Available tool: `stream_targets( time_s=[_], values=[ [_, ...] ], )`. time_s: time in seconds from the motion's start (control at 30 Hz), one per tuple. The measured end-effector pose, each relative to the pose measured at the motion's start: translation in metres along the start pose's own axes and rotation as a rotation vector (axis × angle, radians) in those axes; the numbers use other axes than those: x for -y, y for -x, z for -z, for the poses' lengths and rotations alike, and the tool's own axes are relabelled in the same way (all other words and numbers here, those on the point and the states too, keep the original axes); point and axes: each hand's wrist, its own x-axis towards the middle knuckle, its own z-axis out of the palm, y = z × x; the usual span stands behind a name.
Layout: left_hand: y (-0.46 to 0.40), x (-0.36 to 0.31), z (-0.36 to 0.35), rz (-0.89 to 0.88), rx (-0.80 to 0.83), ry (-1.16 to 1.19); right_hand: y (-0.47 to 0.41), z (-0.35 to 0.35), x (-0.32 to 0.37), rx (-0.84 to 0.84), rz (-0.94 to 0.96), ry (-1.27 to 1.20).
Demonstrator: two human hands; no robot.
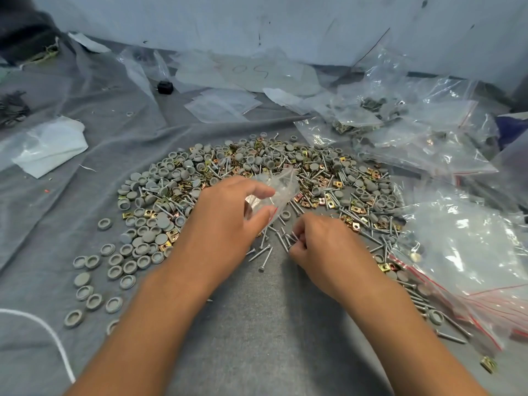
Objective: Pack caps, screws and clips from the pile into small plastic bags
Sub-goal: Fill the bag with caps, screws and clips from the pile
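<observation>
Left hand (228,207) pinching a small clear plastic bag (278,190) over the pile (257,178) mid-bench, right hand (323,244) just beside it gripping a few screws (290,238), filled bags (428,138) along the bench's right edge

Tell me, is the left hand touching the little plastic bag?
Touching. The head view shows the left hand pinching the small clear bag between thumb and fingers above the pile.
</observation>
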Motion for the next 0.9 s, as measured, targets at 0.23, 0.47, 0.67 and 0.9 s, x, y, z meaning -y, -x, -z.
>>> stream_targets(
  time_s=[0.23,0.47,0.67,0.9],
  values=[
    [0.002,-0.004,-0.001,0.028,0.053,-0.01,0.004,0.0,-0.006,-0.022,0.111,0.192],
    [0.004,-0.007,-0.003,0.009,0.11,-0.061,0.004,0.023,-0.025,-0.157,-0.006,-0.291],
    [0.004,-0.008,-0.007,-0.024,0.123,-0.06,0.009,0.03,-0.01,-0.496,0.361,-0.311],
    [0.004,-0.01,-0.008,-0.047,0.112,-0.022,0.004,0.02,-0.004,-0.518,0.49,-0.25]
  ],
)
